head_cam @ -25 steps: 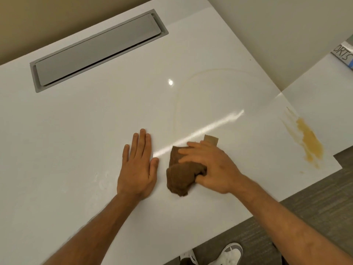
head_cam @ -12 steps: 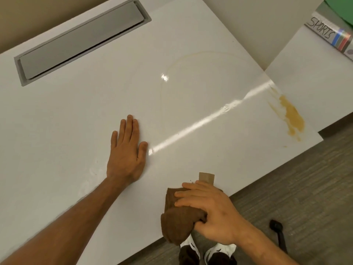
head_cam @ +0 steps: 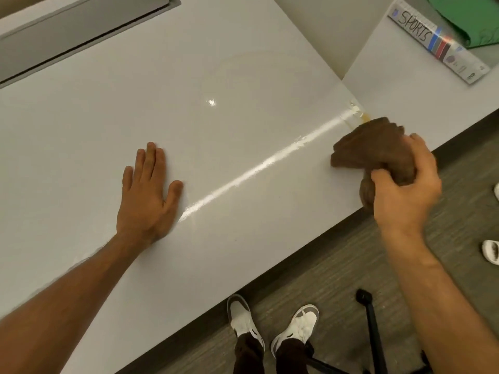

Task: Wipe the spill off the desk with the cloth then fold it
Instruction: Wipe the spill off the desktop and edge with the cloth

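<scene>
My right hand [head_cam: 405, 190] grips a bunched brown cloth [head_cam: 372, 147] at the right corner of the white desk [head_cam: 216, 63]. The cloth lies over the yellowish spill [head_cam: 356, 114]; only a small streak of it shows at the cloth's far edge, by the seam between the desks. My left hand [head_cam: 147, 195] rests flat on the desk with its fingers spread, well to the left of the cloth and holding nothing.
A grey cable hatch [head_cam: 67, 31] is set into the desk's far left. A second white desk [head_cam: 405, 76] adjoins on the right, carrying a box marked SPORTS [head_cam: 437, 41] and something green [head_cam: 475, 20]. Below the desk edge are my shoes [head_cam: 270, 325] and a black chair base [head_cam: 370, 327].
My right hand has carried the cloth from the near desk edge to the right, onto the spill, which is now mostly covered. The view has shifted right. My left hand has stayed flat.
</scene>
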Demonstrator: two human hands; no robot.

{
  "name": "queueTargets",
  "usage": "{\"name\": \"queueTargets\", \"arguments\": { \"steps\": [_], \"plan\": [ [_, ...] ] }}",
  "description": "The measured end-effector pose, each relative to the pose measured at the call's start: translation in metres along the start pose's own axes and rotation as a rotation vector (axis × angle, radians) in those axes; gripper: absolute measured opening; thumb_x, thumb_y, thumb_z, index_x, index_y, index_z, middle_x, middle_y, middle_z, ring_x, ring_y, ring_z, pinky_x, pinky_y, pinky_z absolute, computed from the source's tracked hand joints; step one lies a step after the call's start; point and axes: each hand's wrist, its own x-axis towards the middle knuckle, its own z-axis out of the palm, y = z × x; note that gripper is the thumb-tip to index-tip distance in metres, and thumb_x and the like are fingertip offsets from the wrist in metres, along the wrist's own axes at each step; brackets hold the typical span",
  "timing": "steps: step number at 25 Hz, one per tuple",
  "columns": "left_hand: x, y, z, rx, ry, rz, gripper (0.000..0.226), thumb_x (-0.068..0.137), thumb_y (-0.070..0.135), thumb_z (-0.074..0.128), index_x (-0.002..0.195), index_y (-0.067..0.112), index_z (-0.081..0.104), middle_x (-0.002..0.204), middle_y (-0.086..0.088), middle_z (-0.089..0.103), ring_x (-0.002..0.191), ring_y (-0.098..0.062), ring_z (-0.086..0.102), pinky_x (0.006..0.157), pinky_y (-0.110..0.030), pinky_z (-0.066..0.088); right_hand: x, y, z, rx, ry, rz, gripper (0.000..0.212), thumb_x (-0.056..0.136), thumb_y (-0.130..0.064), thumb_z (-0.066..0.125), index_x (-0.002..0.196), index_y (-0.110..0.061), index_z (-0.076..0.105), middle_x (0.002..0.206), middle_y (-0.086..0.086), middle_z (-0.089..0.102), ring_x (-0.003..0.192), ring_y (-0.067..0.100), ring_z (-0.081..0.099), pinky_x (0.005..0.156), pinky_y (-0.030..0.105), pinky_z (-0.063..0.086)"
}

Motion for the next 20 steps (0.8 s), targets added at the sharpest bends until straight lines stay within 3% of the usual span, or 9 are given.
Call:
{"name": "queueTargets", "arguments": {
  "steps": [2,5,8,11,15,17,20],
  "plan": [
    [0.000,0.002,-0.001,-0.001,-0.003,-0.003,0.074,0.103,0.053,0.021,0.166,0.020,-0.001,0.174,0.007,-0.010,0.159,-0.011,-0.013,0.129,-0.040,-0.004,0.013,0.016,0.006,-0.211,0.054,0.066,0.069,0.085,-0.010,0.064,0.148,-0.028,0.044,0.161,0.001,0.032,0.145,0.017,0.035,0.118,0.047,0.036],
    [0.000,0.003,-0.001,0.005,0.008,-0.001,0.074,0.103,0.054,0.021,0.166,0.020,-0.001,0.174,0.006,-0.009,0.160,-0.012,-0.012,0.129,-0.039,-0.003,0.018,0.029,0.012,-0.429,-0.061,0.015,0.071,0.088,-0.015,0.062,0.152,-0.023,0.035,0.156,0.004,0.039,0.141,0.024,0.039,0.118,0.052,0.032],
    [-0.001,0.001,0.000,0.021,-0.009,0.007,0.076,0.103,0.056,0.019,0.166,0.019,0.000,0.174,0.004,-0.009,0.160,-0.014,-0.012,0.129,-0.040,-0.001,0.010,0.026,0.012,-0.507,-0.289,-0.080,0.074,0.086,-0.018,0.065,0.153,-0.028,0.035,0.158,0.002,0.038,0.142,0.023,0.037,0.117,0.047,0.028],
    [0.001,0.003,-0.001,0.028,-0.033,0.058,0.076,0.103,0.056,0.018,0.166,0.016,0.002,0.174,0.000,-0.006,0.160,-0.017,-0.009,0.130,-0.042,0.003,-0.023,0.015,0.018,-0.441,-0.492,-0.165,0.074,0.085,-0.017,0.069,0.150,-0.033,0.039,0.158,-0.003,0.039,0.143,0.019,0.037,0.115,0.044,0.033],
    [0.002,0.028,-0.001,0.045,-0.057,0.254,0.074,0.104,0.053,0.021,0.166,0.016,0.008,0.173,0.002,0.002,0.160,-0.014,-0.002,0.129,-0.035,0.004,-0.074,0.005,0.026,-0.353,-0.603,-0.244,0.065,0.082,-0.016,0.073,0.141,-0.035,0.053,0.151,-0.007,0.049,0.139,0.014,0.042,0.117,0.038,0.033],
    [0.006,0.061,0.007,-0.096,-0.107,0.277,0.074,0.103,0.055,0.023,0.166,0.018,0.007,0.173,0.006,0.002,0.160,-0.010,-0.001,0.128,-0.029,0.002,-0.079,0.003,0.023,-0.169,-0.633,-0.141,0.062,0.081,-0.009,0.074,0.135,-0.036,0.060,0.142,-0.009,0.058,0.130,0.007,0.051,0.115,0.036,0.040],
    [0.013,0.102,0.024,-0.135,-0.113,0.265,0.073,0.104,0.055,0.021,0.166,0.021,0.003,0.173,0.009,-0.002,0.159,-0.007,-0.005,0.129,-0.029,-0.001,-0.056,-0.008,0.003,0.232,-0.569,0.114,0.059,0.081,0.004,0.068,0.120,-0.040,0.068,0.114,-0.008,0.072,0.106,0.008,0.068,0.097,0.032,0.056]
  ]
}}
